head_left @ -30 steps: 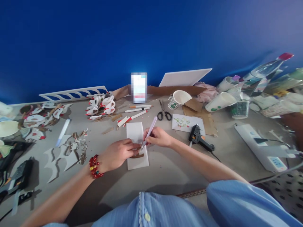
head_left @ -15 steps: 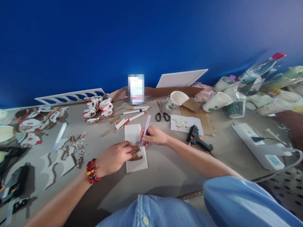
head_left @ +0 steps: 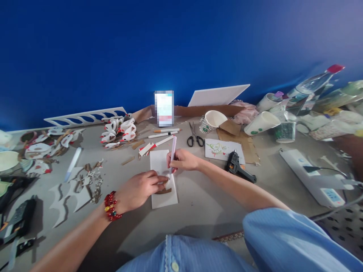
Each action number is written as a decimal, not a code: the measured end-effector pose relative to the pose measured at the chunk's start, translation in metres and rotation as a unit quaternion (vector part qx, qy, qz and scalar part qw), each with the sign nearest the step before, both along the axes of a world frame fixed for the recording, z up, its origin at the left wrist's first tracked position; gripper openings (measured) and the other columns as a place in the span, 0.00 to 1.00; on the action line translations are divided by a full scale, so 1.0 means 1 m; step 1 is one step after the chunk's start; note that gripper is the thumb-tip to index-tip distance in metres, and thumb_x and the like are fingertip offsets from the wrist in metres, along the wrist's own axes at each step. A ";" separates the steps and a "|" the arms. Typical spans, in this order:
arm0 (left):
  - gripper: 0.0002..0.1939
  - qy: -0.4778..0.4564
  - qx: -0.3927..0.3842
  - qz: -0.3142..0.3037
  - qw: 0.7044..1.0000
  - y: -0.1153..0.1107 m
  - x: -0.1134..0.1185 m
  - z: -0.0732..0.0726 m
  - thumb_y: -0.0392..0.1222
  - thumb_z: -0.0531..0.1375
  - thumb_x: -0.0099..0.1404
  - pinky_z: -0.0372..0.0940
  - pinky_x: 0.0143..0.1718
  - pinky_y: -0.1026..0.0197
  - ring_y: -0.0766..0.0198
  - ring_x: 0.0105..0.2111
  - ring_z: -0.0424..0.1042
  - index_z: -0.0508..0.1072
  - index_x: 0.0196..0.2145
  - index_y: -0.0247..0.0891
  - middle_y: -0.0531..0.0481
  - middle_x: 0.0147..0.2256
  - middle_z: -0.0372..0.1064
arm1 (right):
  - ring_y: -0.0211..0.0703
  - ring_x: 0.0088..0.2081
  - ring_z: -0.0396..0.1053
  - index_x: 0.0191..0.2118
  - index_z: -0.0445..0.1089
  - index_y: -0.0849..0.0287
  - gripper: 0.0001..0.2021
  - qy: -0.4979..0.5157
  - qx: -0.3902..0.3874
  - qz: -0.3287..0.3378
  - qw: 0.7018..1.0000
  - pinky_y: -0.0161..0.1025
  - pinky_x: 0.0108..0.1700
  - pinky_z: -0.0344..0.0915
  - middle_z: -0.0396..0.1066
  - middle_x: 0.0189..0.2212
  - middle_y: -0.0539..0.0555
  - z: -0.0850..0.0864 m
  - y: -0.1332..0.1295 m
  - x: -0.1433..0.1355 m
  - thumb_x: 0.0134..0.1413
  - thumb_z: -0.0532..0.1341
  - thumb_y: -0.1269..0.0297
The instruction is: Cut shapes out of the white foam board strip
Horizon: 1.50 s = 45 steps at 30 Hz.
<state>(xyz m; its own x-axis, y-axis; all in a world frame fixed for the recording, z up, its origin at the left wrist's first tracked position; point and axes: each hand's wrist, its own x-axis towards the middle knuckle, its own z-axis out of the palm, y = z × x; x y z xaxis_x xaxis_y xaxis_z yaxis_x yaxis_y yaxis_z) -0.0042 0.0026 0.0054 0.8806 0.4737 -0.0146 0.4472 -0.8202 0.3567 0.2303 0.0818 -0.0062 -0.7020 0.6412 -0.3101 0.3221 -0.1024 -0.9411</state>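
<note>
A white rectangular board (head_left: 159, 160) lies on the table before me. On it is a curved brown cardboard piece (head_left: 163, 191), partly hidden under my left hand (head_left: 143, 187). The fingers of that hand are pressed together and hold the piece down against the board. My right hand (head_left: 183, 160) is closed around a pale lilac pen (head_left: 173, 146). The pen stands nearly upright, with its tip at the board close to the left fingertips. Whether the tip touches the board or the cardboard edge is too small to tell.
Behind the board lie markers (head_left: 161, 134), scissors (head_left: 195, 139) and a paper cup (head_left: 211, 121). To the right are a hot glue gun (head_left: 236, 166) and a power strip (head_left: 312, 177). White cut-outs (head_left: 121, 130), scraps (head_left: 95, 179) and a lit phone (head_left: 164, 107) are also there.
The right hand and pen have shifted very slightly, with the tip still by the left fingertips. The left hand stays on the cardboard. The whole view has moved a little.
</note>
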 end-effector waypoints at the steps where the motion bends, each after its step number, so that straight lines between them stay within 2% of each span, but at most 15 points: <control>1: 0.25 0.001 0.000 0.001 1.000 0.000 0.000 0.000 0.25 0.49 0.68 0.65 0.53 0.56 0.59 0.50 0.65 0.71 0.55 0.46 0.57 0.58 0.67 | 0.37 0.27 0.76 0.28 0.71 0.61 0.05 0.000 0.003 0.004 1.000 0.27 0.28 0.65 0.73 0.22 0.47 0.001 0.000 0.000 0.47 0.58 0.74; 7: 0.24 0.002 0.001 0.001 1.000 0.001 -0.001 -0.001 0.26 0.50 0.68 0.65 0.50 0.56 0.59 0.48 0.65 0.71 0.55 0.45 0.57 0.59 0.66 | 0.37 0.27 0.75 0.28 0.71 0.60 0.05 -0.006 0.013 0.019 1.000 0.27 0.27 0.65 0.72 0.22 0.46 0.005 0.002 -0.003 0.46 0.58 0.74; 18: 0.26 0.004 -0.003 -0.001 1.000 0.001 -0.001 0.000 0.25 0.50 0.66 0.65 0.50 0.56 0.58 0.49 0.65 0.70 0.56 0.47 0.57 0.59 0.65 | 0.34 0.21 0.73 0.27 0.70 0.60 0.04 -0.007 0.007 0.035 0.999 0.27 0.26 0.67 0.71 0.20 0.44 0.003 0.013 -0.009 0.47 0.57 0.72; 29: 0.28 -0.011 -0.004 -0.001 1.000 0.000 -0.002 -0.002 0.25 0.50 0.65 0.64 0.53 0.56 0.59 0.52 0.65 0.69 0.57 0.48 0.56 0.59 0.67 | 0.36 0.21 0.72 0.26 0.69 0.60 0.04 0.009 0.013 0.006 1.000 0.29 0.25 0.68 0.68 0.17 0.44 0.000 0.024 -0.012 0.46 0.58 0.70; 33: 0.27 -0.005 0.002 -0.002 1.000 0.000 -0.002 -0.001 0.25 0.50 0.66 0.65 0.51 0.56 0.58 0.50 0.65 0.70 0.56 0.47 0.56 0.59 0.66 | 0.36 0.23 0.72 0.26 0.69 0.61 0.03 0.033 0.032 -0.029 0.999 0.29 0.26 0.67 0.70 0.19 0.46 0.012 0.025 -0.003 0.45 0.58 0.70; 36: 0.26 -0.002 0.008 -0.004 1.000 0.000 -0.002 -0.001 0.24 0.51 0.65 0.64 0.50 0.57 0.58 0.49 0.65 0.70 0.55 0.46 0.57 0.59 0.65 | 0.35 0.25 0.71 0.28 0.68 0.61 0.03 0.060 0.058 -0.076 0.994 0.30 0.29 0.67 0.70 0.21 0.47 0.027 0.017 0.008 0.46 0.57 0.70; 38: 0.26 -0.003 0.011 -0.005 1.000 0.000 -0.003 -0.002 0.23 0.51 0.64 0.64 0.51 0.57 0.59 0.48 0.65 0.70 0.54 0.46 0.57 0.59 0.65 | 0.36 0.27 0.71 0.30 0.68 0.61 0.04 0.089 0.073 -0.132 0.985 0.32 0.31 0.68 0.69 0.22 0.48 0.031 0.005 0.017 0.50 0.58 0.68; 42: 0.23 -0.027 0.017 0.004 0.999 0.000 -0.002 -0.005 0.24 0.51 0.65 0.64 0.50 0.58 0.60 0.47 0.66 0.72 0.51 0.44 0.54 0.57 0.67 | 0.39 0.28 0.71 0.36 0.69 0.62 0.08 0.087 0.099 -0.191 0.973 0.35 0.32 0.69 0.70 0.26 0.51 0.019 -0.033 0.031 0.57 0.60 0.61; 45: 0.20 -0.034 0.027 0.020 0.999 -0.001 0.000 -0.006 0.26 0.51 0.67 0.63 0.49 0.57 0.59 0.46 0.66 0.73 0.50 0.43 0.50 0.55 0.67 | 0.39 0.31 0.71 0.50 0.69 0.58 0.14 0.037 0.182 -0.188 0.964 0.37 0.37 0.69 0.75 0.37 0.55 0.006 -0.063 0.038 0.65 0.55 0.59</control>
<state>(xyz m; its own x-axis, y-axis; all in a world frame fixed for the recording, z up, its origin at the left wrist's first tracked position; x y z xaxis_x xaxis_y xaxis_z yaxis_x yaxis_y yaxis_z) -0.0042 0.0018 -0.0007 0.8594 0.5064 0.0712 0.4556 -0.8214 0.3431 0.2679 0.0192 -0.0005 -0.4103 0.9116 0.0261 0.2574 0.1432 -0.9556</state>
